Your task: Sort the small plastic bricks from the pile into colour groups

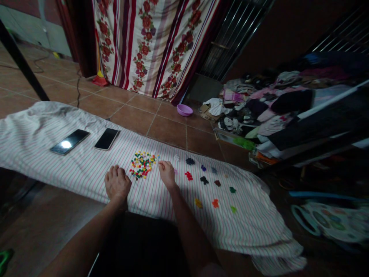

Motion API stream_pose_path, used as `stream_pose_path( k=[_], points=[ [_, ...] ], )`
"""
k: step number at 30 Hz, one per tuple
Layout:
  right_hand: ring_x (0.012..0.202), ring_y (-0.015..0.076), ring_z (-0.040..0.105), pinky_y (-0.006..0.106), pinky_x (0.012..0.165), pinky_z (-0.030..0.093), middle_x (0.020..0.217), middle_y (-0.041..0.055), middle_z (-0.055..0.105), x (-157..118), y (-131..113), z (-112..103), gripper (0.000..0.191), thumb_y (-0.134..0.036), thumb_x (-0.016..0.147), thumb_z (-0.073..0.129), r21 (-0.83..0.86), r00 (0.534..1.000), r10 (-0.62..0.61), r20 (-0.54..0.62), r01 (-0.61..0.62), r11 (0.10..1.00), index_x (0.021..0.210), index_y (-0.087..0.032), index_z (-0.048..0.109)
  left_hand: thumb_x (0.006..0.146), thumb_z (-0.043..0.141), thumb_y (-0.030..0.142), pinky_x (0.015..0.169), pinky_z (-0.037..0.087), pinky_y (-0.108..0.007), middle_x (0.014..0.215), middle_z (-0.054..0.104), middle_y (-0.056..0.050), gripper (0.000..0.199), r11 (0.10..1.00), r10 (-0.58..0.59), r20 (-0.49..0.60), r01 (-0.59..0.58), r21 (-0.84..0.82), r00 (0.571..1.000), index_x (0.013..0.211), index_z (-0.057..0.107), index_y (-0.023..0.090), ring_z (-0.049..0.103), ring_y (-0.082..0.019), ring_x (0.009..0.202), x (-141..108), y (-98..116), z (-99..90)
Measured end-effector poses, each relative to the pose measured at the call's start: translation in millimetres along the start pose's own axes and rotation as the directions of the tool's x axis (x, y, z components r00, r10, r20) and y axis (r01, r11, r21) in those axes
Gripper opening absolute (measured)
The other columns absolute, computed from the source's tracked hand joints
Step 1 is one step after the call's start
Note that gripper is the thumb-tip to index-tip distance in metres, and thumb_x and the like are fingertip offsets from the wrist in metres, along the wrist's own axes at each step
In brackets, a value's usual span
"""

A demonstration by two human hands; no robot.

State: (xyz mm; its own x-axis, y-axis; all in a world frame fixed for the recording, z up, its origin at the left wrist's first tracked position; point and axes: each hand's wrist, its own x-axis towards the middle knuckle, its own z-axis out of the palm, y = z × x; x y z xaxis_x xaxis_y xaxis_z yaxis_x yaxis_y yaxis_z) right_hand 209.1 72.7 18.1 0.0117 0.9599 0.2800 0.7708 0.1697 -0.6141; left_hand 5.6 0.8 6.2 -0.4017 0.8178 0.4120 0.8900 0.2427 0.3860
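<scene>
Colored pieces [142, 163]: one mixed heap [143, 165], thirteen small clusters [188, 176]; left hand [117, 182], right hand [167, 173], either grip unclear

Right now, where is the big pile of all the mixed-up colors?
In the head view, the mixed-color pile is on the striped cloth, a little left of the picture's middle. It lies between the left hand and the right hand.
</scene>
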Motion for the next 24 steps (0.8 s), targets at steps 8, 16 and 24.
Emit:
stream_pose_path(
  k=[8, 16, 24],
  points=[
    [0.088, 0.0148, 0.057, 0.022, 0.077, 0.041, 0.095, 0.0048, 0.065, 44, -20, 22, 0.023, -0.02, 0.091, 0.049, -0.182, 0.99, 0.098, 0.098, -0.079, 0.98, 0.095, -0.023, 0.072, 0.082, 0.043, 0.02, 0.106, 0.032, -0.044, 0.124, 0.06, -0.016, 0.026, 0.998, 0.029, -0.019, -0.028, 0.057, 0.999, 0.1, 0.06, 0.013, 0.047, -0.029, 0.125, 0, -1, 3.0],
    [0.086, 0.015, 0.058, 0.023, 0.074, 0.04, 0.095, 0.0054, 0.065, 61, -25, 34, 0.016, -0.024, 0.088, 0.054, -0.26, 0.972, 0.206, 0.116, -0.171, 0.95, 0.096, -0.023, 0.069, 0.081, 0.044, 0.019, 0.107, 0.031, -0.045, 0.124, 0.06, -0.017, 0.026, 1.0, 0.016, -0.011, -0.016, 0.02, 1.0, 0.1, 0.061, 0.013, 0.045, -0.03, 0.128, 0, -1, 3.6],
    [0.077, 0.0151, 0.059, 0.024, 0.069, 0.04, 0.083, 0.0034, 0.065, 64, -22, 42, 0.012, -0.02, 0.084, 0.056, -0.165, 0.986, 0.166, 0.015, -0.161, 0.973, 0.084, -0.023, 0.067, 0.078, 0.046, 0.019, 0.107, 0.03, -0.048, 0.127, 0.059, -0.017, 0.029, 1.0, -0.005, 0.011, 0.005, -0.03, 1.0, 0.102, 0.061, 0.015, 0.044, -0.03, 0.129, 1, -2, 4.2]
  ],
)
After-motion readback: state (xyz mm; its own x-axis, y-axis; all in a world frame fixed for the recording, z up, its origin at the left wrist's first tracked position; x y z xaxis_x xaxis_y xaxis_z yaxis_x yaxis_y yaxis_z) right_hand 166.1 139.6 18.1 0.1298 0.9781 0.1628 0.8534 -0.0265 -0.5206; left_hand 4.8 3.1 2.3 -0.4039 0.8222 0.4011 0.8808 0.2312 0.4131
